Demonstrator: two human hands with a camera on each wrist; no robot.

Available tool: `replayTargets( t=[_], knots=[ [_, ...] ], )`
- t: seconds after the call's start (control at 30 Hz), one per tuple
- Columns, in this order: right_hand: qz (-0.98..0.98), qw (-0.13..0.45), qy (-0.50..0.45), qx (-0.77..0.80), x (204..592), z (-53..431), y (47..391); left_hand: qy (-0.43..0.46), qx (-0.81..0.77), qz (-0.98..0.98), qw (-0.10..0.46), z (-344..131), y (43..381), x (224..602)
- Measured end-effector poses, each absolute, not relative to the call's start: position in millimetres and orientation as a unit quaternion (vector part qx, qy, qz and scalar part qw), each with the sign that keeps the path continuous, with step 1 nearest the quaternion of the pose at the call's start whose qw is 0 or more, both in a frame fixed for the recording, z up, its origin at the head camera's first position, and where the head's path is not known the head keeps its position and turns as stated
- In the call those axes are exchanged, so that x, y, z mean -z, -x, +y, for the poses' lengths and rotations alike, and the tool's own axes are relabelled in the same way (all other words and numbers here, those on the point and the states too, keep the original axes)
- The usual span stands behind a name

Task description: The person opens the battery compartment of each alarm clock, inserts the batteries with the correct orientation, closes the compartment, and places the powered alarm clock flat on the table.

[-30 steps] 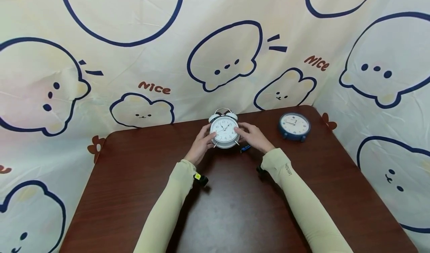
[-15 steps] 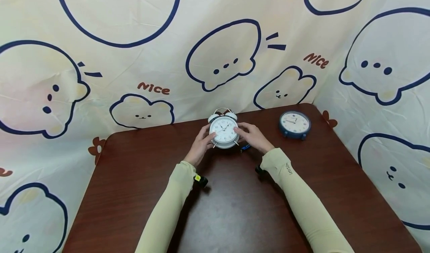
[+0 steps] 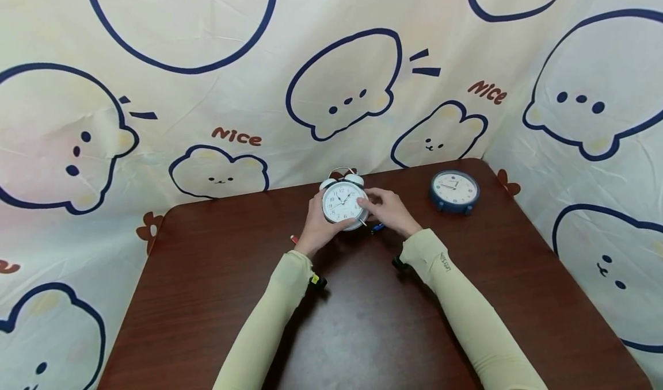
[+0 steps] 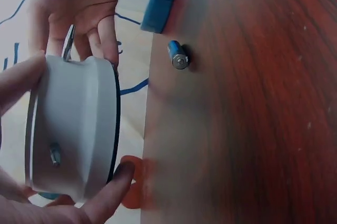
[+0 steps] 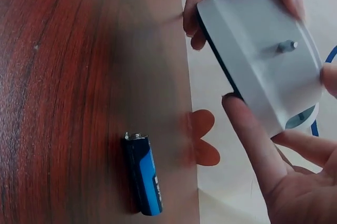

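A white twin-bell alarm clock (image 3: 339, 201) is held up between both hands near the table's back edge, dial facing me. My left hand (image 3: 317, 224) grips its left side, the thumb lying across the lower front. On the other side my right hand (image 3: 391, 211) grips the rim, its thumb on the dial's right edge. The right wrist view shows the clock's white casing (image 5: 268, 50) and a short metal leg (image 5: 287, 46); fingertips touch the dark-edged back. In the left wrist view the casing (image 4: 73, 113) is tilted above the table. The clock's back face is hidden.
A blue battery (image 5: 145, 174) lies on the brown table (image 3: 342, 332) beneath the right hand. Beside the left wrist shows a small red-and-white object (image 3: 294, 239), mostly hidden. A blue round clock (image 3: 454, 192) stands at the back right. Patterned cloth (image 3: 233, 102) hangs behind the table.
My left hand has shifted its hold, its thumb moving right and down across the clock's lower front. The clock has tilted slightly, and the red-and-white object has come into view.
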State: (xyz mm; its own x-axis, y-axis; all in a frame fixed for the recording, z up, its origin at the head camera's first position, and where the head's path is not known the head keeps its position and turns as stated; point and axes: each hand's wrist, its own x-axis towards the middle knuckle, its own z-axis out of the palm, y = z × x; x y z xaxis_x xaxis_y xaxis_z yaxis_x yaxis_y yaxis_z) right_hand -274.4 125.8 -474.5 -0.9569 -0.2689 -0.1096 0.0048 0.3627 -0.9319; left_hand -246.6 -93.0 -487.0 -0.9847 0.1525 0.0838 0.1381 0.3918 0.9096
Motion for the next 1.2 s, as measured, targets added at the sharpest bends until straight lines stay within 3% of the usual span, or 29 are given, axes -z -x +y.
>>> replayTargets(
  t=[0.47,0.97,1.2],
  knots=[
    [0.773,0.124,0.131,0.608,473,128,273,-0.079,-0.539,0.838,-0.038,-104,247,490],
    [0.736,0.188,0.247,0.602,489,129,281,-0.079,-0.628,0.774,-0.005,-115,245,496],
    [0.773,0.129,0.224,0.58,496,117,284,-0.102,-0.652,0.751,0.001,-108,245,494]
  ],
)
